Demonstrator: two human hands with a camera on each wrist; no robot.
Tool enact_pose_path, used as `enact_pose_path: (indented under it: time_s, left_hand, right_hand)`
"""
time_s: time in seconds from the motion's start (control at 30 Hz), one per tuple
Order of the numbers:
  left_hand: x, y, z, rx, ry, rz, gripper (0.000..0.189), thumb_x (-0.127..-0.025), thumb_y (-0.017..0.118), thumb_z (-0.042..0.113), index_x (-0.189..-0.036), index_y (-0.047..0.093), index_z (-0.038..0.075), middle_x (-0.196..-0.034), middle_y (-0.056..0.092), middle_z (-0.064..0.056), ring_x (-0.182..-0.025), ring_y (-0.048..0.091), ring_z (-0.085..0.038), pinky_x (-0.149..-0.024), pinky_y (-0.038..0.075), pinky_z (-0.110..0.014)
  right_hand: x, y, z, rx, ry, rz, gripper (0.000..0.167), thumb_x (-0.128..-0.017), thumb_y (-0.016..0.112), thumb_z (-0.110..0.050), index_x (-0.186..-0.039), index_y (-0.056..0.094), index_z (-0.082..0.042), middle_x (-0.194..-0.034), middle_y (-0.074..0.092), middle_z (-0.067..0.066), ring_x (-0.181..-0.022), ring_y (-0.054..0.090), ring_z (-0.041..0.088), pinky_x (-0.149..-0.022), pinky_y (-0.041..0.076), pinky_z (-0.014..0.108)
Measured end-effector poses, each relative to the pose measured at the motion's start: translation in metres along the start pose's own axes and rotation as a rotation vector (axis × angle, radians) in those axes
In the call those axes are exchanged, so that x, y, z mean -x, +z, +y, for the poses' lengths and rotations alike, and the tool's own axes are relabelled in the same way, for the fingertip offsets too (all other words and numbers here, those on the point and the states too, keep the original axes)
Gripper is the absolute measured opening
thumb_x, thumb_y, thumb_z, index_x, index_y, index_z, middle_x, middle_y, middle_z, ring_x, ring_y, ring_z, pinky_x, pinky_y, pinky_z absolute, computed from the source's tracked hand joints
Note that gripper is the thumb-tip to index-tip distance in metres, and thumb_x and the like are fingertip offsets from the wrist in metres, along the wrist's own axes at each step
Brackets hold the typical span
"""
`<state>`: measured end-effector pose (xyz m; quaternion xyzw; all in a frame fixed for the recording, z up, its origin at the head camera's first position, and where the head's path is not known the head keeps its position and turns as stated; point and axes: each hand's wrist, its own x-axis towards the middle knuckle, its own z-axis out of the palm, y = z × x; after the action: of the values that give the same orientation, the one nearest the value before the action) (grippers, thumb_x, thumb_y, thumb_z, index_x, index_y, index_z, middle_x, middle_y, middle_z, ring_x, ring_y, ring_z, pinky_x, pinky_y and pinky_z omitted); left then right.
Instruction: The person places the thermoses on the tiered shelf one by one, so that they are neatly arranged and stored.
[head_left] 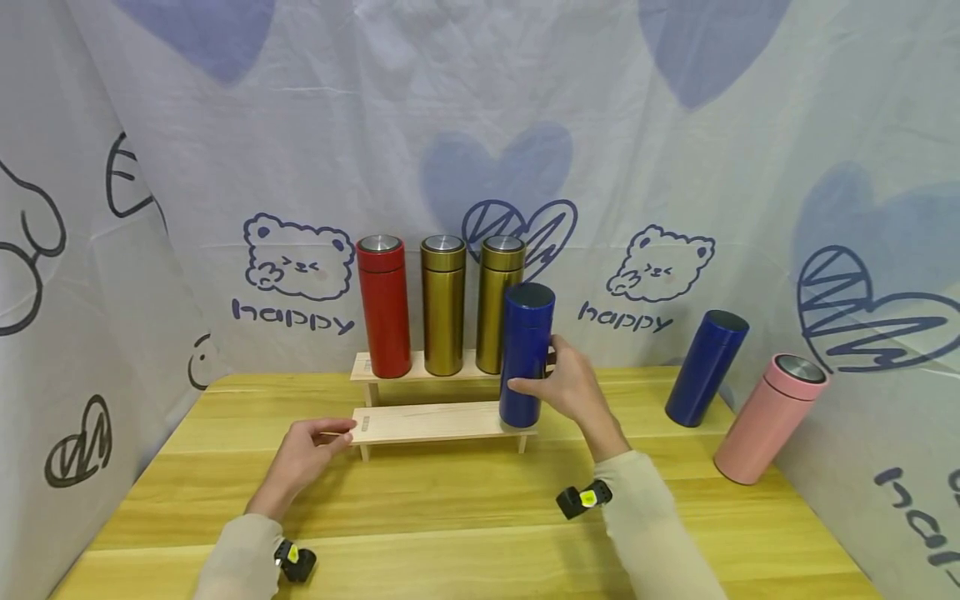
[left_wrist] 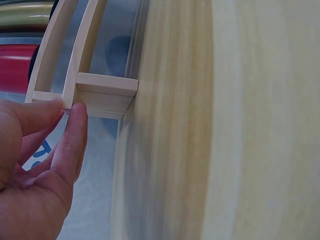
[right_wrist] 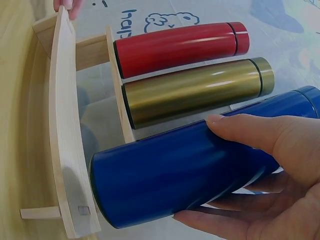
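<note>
1. Presently, your right hand (head_left: 573, 387) holds the blue bottle (head_left: 528, 333) around its middle and lower body, thumb on one side and fingers on the other.
2. Location: the blue bottle stands roughly upright at the right end of the lower shelf (head_left: 427, 423). Whether its base bears on the wood cannot be confirmed.
3. Your left hand (head_left: 300, 457) pinches the left end of that shelf between thumb and fingers.
4. Handling, as judged: a rigid body, probably metal, that should not give under your grip. Contents cannot be seen, so weight is undetermined — allow for a moderate load.
5. Surface: glossy and smooth, likely slippery with damp fingers. Wrap the barrel rather than pinch it; avoid lifting by the cap, which may turn.
6. Fragility: judged low for the body; the finish could scratch or dent against the gold bottle (head_left: 495, 287) just behind it on the upper shelf (head_left: 362, 367).
7. Stability: tall and narrow, hence prone to tipping — hold low and release evenly. The lower shelf looks light and stiff; grasp it by its end, as at present.
</note>
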<state>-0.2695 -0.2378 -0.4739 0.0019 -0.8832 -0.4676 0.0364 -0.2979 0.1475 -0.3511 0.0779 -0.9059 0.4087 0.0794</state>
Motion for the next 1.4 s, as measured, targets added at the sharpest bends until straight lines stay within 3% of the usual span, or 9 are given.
enact_pose_path:
  time_s: [0.17,1.0,1.4]
  left_hand:
    - [0.000,0.001,0.000,0.004,-0.005,-0.004,0.029,-0.101,0.066,0.013,-0.129,0.072,0.007,-0.134,0.069,-0.018,-0.120,0.065,-0.032,-0.090,0.054,-0.032]
    - [0.000,0.000,0.002,0.010,0.040,0.000,0.029,-0.100,0.066,0.010,-0.127,0.072,0.003,-0.132,0.070,-0.022,-0.116,0.068,-0.034,-0.080,0.052,-0.018]
    - [-0.001,0.001,0.000,0.007,0.015,-0.004,0.029,-0.101,0.066,0.011,-0.128,0.072,0.004,-0.132,0.070,-0.020,-0.116,0.068,-0.032,-0.079,0.051,-0.016]
  right_hand:
    - [0.000,0.005,-0.006,-0.001,0.009,-0.012,0.081,-0.081,0.089,-0.031,-0.144,0.048,0.000,-0.135,0.065,0.022,-0.116,0.068,0.038,-0.096,0.057,0.052]
    - [-0.005,0.039,-0.025,-0.030,-0.034,-0.024,0.082,-0.079,0.091,-0.029,-0.144,0.050,-0.002,-0.131,0.068,0.019,-0.114,0.069,0.034,-0.097,0.057,0.050]
    - [-0.006,0.054,-0.036,-0.027,-0.062,-0.021,0.083,-0.077,0.092,-0.030,-0.142,0.051,0.001,-0.133,0.066,0.024,-0.119,0.067,0.039,-0.099,0.056,0.052]
